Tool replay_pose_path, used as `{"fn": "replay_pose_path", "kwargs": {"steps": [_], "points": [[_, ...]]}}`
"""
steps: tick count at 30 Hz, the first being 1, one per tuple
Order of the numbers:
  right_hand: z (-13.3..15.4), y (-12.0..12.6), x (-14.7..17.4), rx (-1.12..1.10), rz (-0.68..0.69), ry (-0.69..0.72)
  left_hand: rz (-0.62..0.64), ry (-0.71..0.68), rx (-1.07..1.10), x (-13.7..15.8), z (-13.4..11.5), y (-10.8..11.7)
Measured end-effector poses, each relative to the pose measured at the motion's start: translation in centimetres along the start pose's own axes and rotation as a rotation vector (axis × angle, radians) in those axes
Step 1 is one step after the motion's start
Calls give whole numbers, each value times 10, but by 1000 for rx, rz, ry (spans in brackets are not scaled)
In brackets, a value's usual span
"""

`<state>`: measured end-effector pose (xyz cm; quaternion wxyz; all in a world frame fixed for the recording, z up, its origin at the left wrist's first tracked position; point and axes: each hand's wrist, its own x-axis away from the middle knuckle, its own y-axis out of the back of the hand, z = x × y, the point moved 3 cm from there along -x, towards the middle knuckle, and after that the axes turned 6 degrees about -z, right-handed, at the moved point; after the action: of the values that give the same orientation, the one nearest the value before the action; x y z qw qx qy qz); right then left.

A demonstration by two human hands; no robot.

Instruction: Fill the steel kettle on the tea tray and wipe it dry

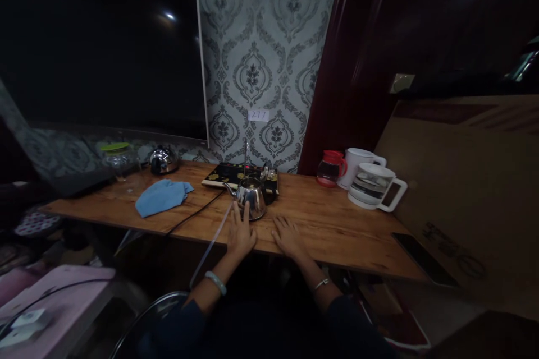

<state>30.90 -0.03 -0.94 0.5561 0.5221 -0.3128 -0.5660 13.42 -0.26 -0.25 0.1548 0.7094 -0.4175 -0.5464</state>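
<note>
A shiny metal teakettle point(255, 200) stands upright near the front edge of the wooden table point(320, 230), its spout pointing left. Its round top looks uncovered. My left hand point(241, 235) is just in front of the kettle, fingers stretched out and overlapping its lower side; whether they touch it I cannot tell. To the right of the kettle, my right hand point(289, 236) lies flat on the tabletop with fingers spread. Behind the kettle sits a black tea stove with gold flower patterns point(219, 174), and a thin upright spout point(246, 154) rises from it.
A blue cloth point(162, 197), a second metal kettle point(162, 160) and a green-lidded glass jug point(120, 160) are on the left. At right stand a red-lidded jug point(330, 169), a white-handled glass pot point(370, 186), a white pitcher point(352, 160), a phone point(423, 258) and a large cardboard box point(467, 190).
</note>
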Motion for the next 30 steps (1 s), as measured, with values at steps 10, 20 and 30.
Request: {"fn": "replay_pose_path", "kwargs": {"steps": [10,20,30], "points": [[-2,-3,-1,-1,-10,1,3,-17,28,0,-2,5],[-2,-1,-1,10,-10,10,4,-14,6,-1,-4,6],[-1,5,2,7,-2,7,43,13,10,-2,-5,5]]}}
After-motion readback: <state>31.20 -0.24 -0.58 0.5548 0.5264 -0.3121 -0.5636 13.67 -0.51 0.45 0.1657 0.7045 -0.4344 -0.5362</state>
